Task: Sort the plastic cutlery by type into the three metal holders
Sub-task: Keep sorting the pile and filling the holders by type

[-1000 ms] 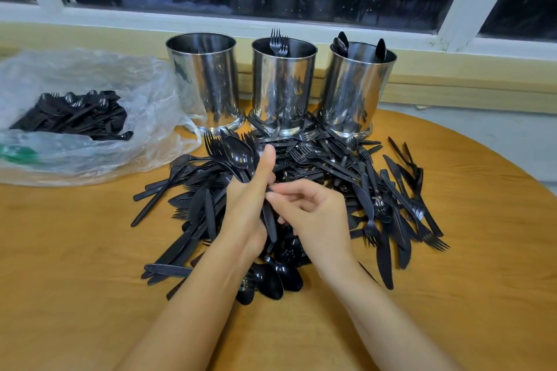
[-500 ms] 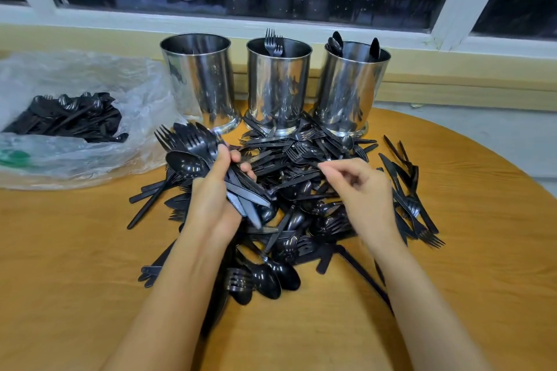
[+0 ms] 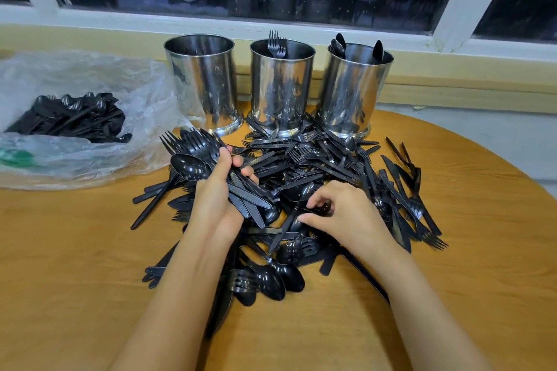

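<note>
Cutlery pile (image 3: 316, 166) directly ahead of both my hands, spread on the table (image 3: 452, 280) between my wrists and 3 metal cans in a row: left holder (image 3: 202, 84), middle holder (image 3: 281, 90), right holder (image 3: 352, 93).

Left hand (image 3: 218, 193) closed around a bundle (image 3: 194, 149) of forks with 1 spoon among them. The bundle's long axis runs diagonally, heads up and to the left, handles down and to the right across my palm.

Right hand (image 3: 349, 214) low on the pile, fingers curled, thumb and forefinger pinching 1 dark piece (image 3: 319, 208) whose type I cannot tell.

Fork heads show above the rim of the middle holder and spoon bowls above the rim of the right holder. Nothing shows above the rim of the left holder.

I judge that the bundle belongs mostly in the middle holder, which lies ahead and to the right of my left hand, the nearer hand to it. The spoon would need picking out first.

A bag (image 3: 90, 75) with more cutlery lies well to the left.
</note>
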The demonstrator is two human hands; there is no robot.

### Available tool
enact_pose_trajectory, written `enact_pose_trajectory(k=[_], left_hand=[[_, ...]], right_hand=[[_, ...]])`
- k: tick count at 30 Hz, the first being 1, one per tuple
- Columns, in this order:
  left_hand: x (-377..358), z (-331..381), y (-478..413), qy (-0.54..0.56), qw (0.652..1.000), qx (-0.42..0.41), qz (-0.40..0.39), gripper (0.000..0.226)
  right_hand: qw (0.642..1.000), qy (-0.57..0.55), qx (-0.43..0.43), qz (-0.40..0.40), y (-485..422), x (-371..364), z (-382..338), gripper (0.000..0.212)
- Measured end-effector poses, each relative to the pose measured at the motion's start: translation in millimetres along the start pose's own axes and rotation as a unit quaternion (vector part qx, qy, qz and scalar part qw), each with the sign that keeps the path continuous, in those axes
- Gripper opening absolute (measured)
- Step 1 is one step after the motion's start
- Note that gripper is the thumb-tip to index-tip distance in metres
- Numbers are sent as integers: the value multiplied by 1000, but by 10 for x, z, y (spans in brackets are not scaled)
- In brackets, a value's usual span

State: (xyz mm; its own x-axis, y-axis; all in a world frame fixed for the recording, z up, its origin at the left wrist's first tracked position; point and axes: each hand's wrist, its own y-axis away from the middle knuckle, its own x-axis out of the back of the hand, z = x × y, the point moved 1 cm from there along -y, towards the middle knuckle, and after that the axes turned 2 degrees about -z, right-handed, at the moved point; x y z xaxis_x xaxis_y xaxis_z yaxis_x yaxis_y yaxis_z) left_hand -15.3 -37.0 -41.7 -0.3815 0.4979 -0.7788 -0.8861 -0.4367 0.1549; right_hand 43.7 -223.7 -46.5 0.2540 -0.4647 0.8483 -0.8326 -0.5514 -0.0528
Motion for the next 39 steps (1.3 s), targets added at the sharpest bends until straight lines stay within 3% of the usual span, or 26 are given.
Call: enact_pose_trajectory(k=[3, 6, 9, 12, 15, 19, 23, 27, 32, 34, 36, 39], left_hand=[[-10, -13, 9, 4, 1000, 7, 0, 18], [-28, -20, 27, 8, 1000, 13, -3, 16], [-67, -34, 60, 3, 1000, 27, -4, 15], [-104, -55, 89, -7, 999, 49, -8, 20], [-147, -85, 115, -35, 996, 82, -20, 32], [-178, -104, 165, -63, 993, 88, -40, 24], [-216, -125, 191, -99, 989, 96, -59, 37], [-218, -157, 192, -122, 984, 101, -75, 52], [-173, -181, 178, -245, 958, 109, -106, 78], [-163, -192, 176, -236, 956, 112, -129, 71], [-170, -201, 193, -202, 961, 122, -147, 44], [-181, -211, 216, -207, 962, 124, -129, 27]], right_hand=[[999, 6, 26, 41, 1, 12, -15, 9], [986, -42, 72, 141, 21, 75, -43, 8], [942, -220, 82, 238, 71, 192, -103, 10], [878, -383, 60, 281, 93, 292, -145, 16], [836, -473, 24, 275, 90, 347, -177, 23], [825, -535, 21, 183, 29, 424, -259, 18], [844, -531, 35, 71, -64, 568, -393, 9], [917, -392, 27, 67, -235, 703, -549, 22], [960, -264, 88, 25, -497, 612, -826, 13], [969, -226, 96, 7, -562, 528, -909, 12], [975, -200, 102, 0, -588, 460, -961, 14], [979, -169, 115, -9, -572, 425, -999, 12]])
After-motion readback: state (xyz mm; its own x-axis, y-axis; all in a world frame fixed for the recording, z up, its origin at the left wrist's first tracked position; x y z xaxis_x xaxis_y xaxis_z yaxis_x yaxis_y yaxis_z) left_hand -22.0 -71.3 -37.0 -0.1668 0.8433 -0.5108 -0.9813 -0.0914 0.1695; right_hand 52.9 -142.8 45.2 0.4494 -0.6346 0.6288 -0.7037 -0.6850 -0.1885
